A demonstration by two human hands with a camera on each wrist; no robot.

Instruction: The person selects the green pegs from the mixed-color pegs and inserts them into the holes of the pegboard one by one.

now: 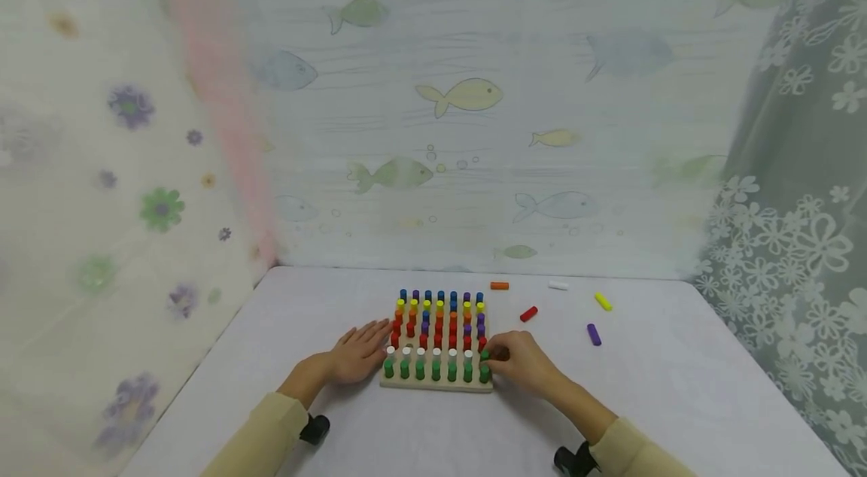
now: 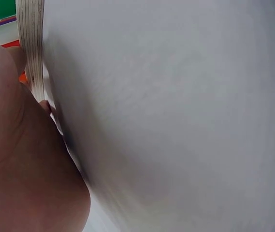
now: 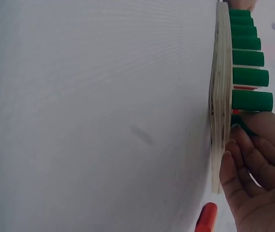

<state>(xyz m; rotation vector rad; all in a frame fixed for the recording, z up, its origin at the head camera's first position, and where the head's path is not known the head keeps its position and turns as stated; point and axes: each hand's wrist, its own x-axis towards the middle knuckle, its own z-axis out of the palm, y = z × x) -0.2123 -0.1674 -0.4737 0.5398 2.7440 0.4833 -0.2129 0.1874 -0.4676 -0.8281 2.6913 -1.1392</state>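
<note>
A wooden pegboard [image 1: 436, 385] lies on the table, with pegs standing upright in rows of green, white, red and mixed colours. At its front right corner, my right hand [image 1: 527, 363] pinches a green peg [image 3: 242, 123] between thumb and fingers, at the right end of the row of white pegs. Fingertips partly cover that peg, and I cannot tell whether it is fully seated. Against the board's left edge my left hand [image 1: 357, 353] rests with its fingers extended. One bare hole shows in the board near the left, behind the white pegs.
Loose pegs lie to the right of and behind the board: orange [image 1: 499, 286], white [image 1: 558, 286], red [image 1: 529, 314], yellow [image 1: 603, 302] and purple [image 1: 594, 334]. A white cloth [image 1: 650, 387] covers the table. Printed curtains hang behind and at both sides.
</note>
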